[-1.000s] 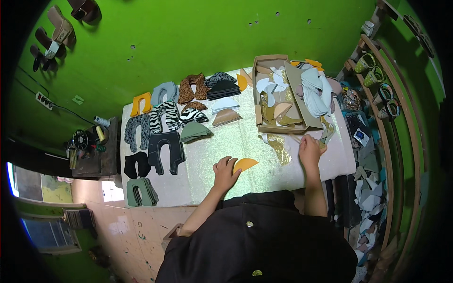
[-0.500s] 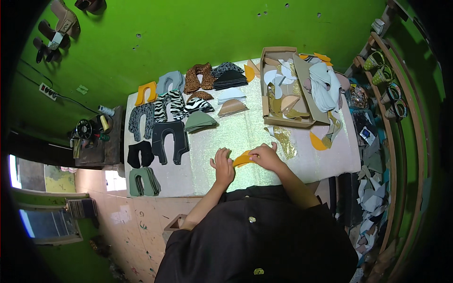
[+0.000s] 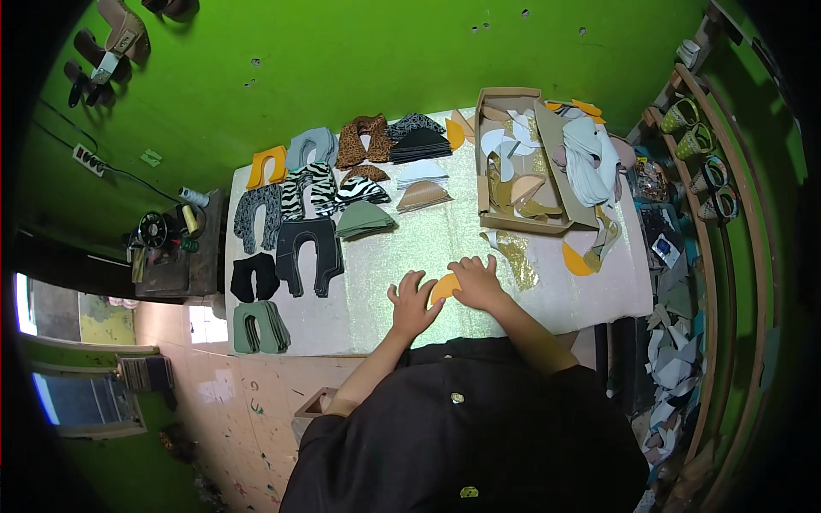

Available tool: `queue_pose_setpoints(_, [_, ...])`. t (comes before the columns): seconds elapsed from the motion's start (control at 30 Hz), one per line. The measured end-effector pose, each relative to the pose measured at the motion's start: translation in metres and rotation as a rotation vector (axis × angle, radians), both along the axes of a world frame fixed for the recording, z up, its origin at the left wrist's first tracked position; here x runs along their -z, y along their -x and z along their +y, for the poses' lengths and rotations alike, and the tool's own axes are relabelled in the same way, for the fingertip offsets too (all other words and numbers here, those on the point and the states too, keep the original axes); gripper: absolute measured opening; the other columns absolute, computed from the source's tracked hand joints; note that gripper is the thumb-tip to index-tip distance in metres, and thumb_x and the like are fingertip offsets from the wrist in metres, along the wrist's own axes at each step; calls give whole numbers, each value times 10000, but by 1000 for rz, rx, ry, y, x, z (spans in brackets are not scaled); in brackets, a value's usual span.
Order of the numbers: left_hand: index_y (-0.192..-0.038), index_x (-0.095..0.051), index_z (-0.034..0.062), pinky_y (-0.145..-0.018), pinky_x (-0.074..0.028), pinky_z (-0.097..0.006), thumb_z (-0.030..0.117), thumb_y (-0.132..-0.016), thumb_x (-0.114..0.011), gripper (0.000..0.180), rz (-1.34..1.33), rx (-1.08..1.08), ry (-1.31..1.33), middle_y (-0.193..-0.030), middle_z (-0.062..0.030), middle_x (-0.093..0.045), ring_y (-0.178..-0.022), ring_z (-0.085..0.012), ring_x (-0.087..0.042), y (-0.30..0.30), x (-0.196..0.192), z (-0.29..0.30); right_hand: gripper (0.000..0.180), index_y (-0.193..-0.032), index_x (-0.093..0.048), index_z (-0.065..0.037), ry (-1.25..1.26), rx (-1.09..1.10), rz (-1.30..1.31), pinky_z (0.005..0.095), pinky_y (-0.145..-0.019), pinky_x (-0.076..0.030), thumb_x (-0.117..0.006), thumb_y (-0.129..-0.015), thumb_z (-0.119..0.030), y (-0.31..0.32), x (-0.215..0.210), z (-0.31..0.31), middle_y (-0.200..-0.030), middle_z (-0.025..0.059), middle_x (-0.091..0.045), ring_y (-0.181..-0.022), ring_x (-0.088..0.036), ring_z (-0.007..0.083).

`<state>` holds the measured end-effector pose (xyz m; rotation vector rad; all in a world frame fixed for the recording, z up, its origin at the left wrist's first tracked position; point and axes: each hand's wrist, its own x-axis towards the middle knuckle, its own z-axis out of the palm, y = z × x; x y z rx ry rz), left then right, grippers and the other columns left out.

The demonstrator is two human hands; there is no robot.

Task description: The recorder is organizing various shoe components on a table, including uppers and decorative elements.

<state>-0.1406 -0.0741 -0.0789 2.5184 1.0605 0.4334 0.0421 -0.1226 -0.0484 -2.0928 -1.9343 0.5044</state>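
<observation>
Both hands rest flat on a small orange piece that lies on the shiny pale sheet covering the table, close to the near edge and right in front of the person. The left hand lies with spread fingers at the left end of the orange piece, and the right hand presses on its right end — neither hand is closed around it, the palms and fingers only hold it down against the sheet. To do this step well, I think the piece must lie fully flat, with no corner lifted, and the pressure must be even on both ends, so it does not turn or slide on the smooth surface. The fingers should stay near the edge of the piece but not over it, in case the outline has to remain free. A strip of gold glitter material lies just beside the right hand and it could be pushed by the wrist, so the right forearm should stay a little raised. Farther away, well apart from the hands, stand the rows of cut shoe pieces in black, zebra and leopard pattern, and a cardboard box full of scraps.
</observation>
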Motion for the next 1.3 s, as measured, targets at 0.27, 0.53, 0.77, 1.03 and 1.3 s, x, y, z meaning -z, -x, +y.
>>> queue_pose_setpoints(0.27, [-1113, -611, 162, -943, -199, -547, 368, -772, -650, 400, -43, 12, -20, -1217, -96, -476, -1218, -284, -379, -2, 1, 0, 426, -1103, -567, -116, -11, 81, -26, 550, -959, -228, -682, -718, -257, 8, 1, -21, -1056, 55, -528, -1070, -466, 226])
queue_pose_setpoints(0.53, [-1137, -599, 168, -941, -206, -538, 345, -793, -638, 389, -27, 36, -45, -1214, -91, -473, -1212, -272, -379, 0, 2, 0, 373, -1130, -564, -172, -191, 735, -21, 614, -968, -182, -621, -764, -215, -70, 4, -56, -1185, 38, -513, -1161, -432, 223])
queue_pose_setpoints(0.77, [-1154, -591, 167, -940, -203, -529, 355, -794, -644, 410, -2, 48, -64, -1222, -82, -470, -1208, -263, -371, -2, 3, 1, 379, -1115, -567, -156, -13, 1032, -280, 627, -977, -168, -631, -742, -184, -145, 15, -92, -1182, 74, -501, -1194, -375, 266])
queue_pose_setpoints(1.03, [-1162, -570, 121, -972, -192, -464, 341, -806, -634, 423, -146, -64, 22, -1245, -112, -449, -1215, -280, -352, -6, -13, 5, 215, -959, -592, -144, 2, 813, -143, 597, -952, -172, -645, -751, -150, -136, -22, -88, -904, 15, -588, -994, -491, 241])
queue_pose_setpoints(1.3, [-1159, -560, 88, -958, -270, -371, 311, -810, -650, 424, -359, 72, 224, -1149, -122, -544, -1115, -273, -457, -35, -62, 11, 175, -993, -550, 1, -447, 687, 1065, 191, -601, -452, -602, -847, -81, -86, -32, -54, -801, 90, -664, -704, -609, 97])
